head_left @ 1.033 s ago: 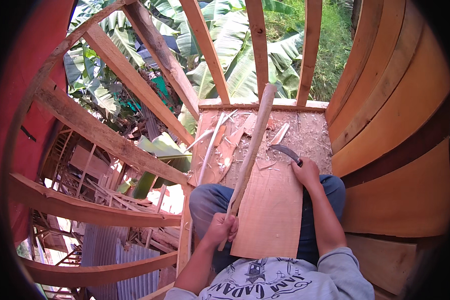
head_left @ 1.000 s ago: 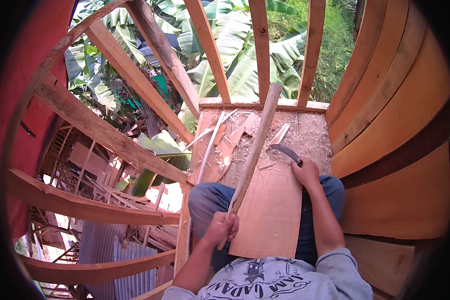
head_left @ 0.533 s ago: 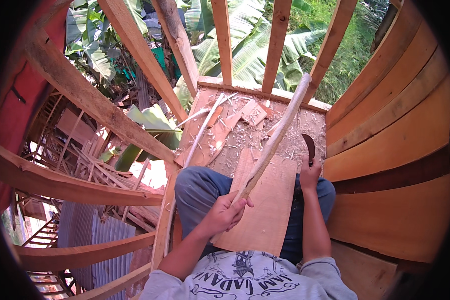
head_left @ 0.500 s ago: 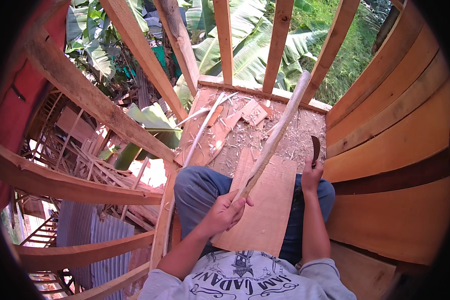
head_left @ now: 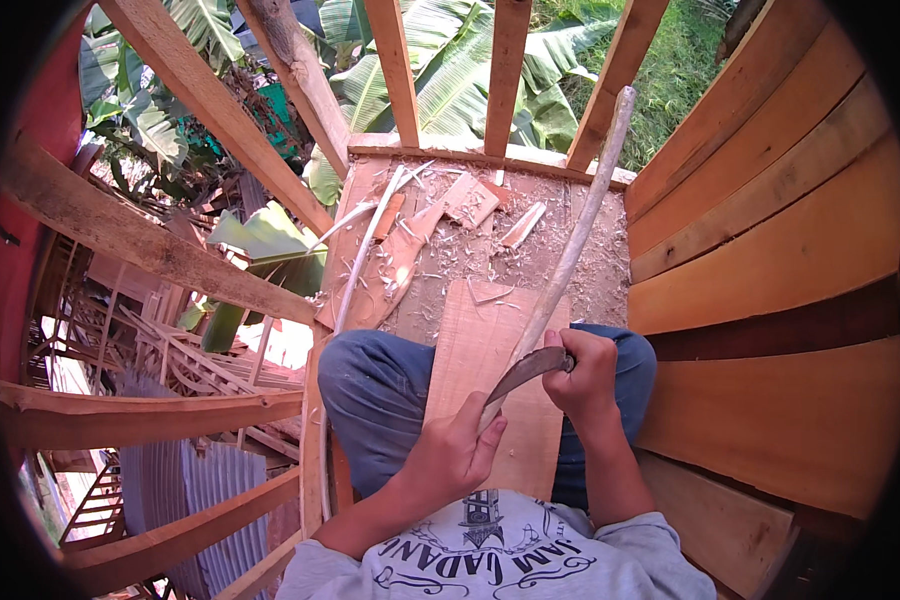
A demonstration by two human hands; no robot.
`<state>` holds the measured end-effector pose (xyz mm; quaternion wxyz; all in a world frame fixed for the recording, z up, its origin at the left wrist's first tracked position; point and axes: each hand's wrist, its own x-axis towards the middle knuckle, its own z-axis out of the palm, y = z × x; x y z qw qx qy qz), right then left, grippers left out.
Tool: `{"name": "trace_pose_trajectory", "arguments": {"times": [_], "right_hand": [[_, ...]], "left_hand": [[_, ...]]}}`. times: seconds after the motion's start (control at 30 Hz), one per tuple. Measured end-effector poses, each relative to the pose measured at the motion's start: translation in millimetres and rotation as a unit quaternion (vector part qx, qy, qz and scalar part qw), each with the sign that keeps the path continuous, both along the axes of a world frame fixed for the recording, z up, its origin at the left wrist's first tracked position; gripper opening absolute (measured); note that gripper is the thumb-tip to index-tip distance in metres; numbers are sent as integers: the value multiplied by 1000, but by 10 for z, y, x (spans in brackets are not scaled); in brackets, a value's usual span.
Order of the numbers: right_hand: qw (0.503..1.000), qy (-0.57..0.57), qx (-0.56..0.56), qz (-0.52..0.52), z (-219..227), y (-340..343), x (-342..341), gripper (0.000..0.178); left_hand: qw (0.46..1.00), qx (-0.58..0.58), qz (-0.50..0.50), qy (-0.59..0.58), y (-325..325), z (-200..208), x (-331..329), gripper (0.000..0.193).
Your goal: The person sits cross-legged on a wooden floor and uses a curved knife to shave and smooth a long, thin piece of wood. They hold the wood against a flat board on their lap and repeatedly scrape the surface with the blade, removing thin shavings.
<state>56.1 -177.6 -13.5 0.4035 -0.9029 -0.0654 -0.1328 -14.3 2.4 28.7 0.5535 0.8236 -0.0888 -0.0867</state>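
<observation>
My left hand [head_left: 450,450] is closed round the lower end of a long pale wooden stick [head_left: 577,240], which slants up and away to the right. In my right hand [head_left: 582,372] is the handle of a curved knife [head_left: 520,378], a dark sickle-like blade. The blade crosses the stick just above my left fingers, its tip pointing down toward them; whether its edge is cutting in I cannot tell. Beneath both hands a flat wooden board [head_left: 490,335] lies across my lap, between my knees.
Wood shavings and offcuts [head_left: 470,200] litter the plank floor ahead. A thin peeled strip [head_left: 365,250] lies along its left side. Slatted wooden rails [head_left: 160,235] stand left and in front, and a plank wall [head_left: 770,270] closes the right. Banana leaves [head_left: 460,80] show beyond the rails.
My right hand has swung in from the right knee, bringing the knife onto the stick's lower part. The stick now stands somewhat steeper. The whole view has shifted slightly.
</observation>
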Motion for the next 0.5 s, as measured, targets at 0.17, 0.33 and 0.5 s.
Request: {"name": "trace_pose_trajectory", "arguments": {"times": [0.17,0.33,0.5], "right_hand": [[996,-3,42,-85,-87,-168,198,28],[990,-12,74,-117,-259,-279,232,33],[942,49,245,-222,-273,-789,465,46]], "left_hand": [[999,-25,-24,13,-78,17,-58,19],[998,-41,-29,41,-127,15,-78,10],[996,-27,-79,30,-130,-79,-239,14]]}}
